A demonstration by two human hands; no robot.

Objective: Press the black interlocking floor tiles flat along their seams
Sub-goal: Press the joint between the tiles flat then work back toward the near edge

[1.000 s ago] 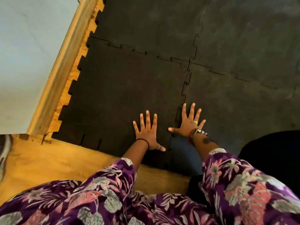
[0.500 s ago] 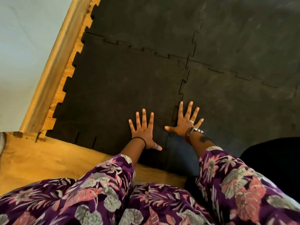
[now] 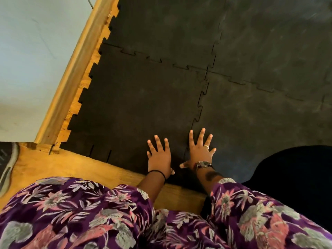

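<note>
Both palms are flat on the black tiles point(image 3: 143, 105) near their near edge, where the mat meets bare wooden floor point(image 3: 53, 164). The left hand point(image 3: 159, 157) lies on the near-left tile with its fingers spread wide and straight, holding nothing, a black band at the wrist. The right hand point(image 3: 200, 151) lies just beside it, fingers also splayed wide and empty, its thumb reaching left across the jigsaw seam point(image 3: 198, 108) that runs away from the hands toward the spot where four tiles meet. That hand has a ring on one finger and a watch point(image 3: 202, 164) at the wrist. The two hands are close but not touching. The tiles' toothed left edge sits against a wooden skirting board point(image 3: 71, 74) below a pale wall point(image 3: 32, 60). Purple flowered sleeves point(image 3: 89, 212) fill the near side, and something dark and rounded point(image 3: 291, 177) rests on the tiles at the right.
</note>
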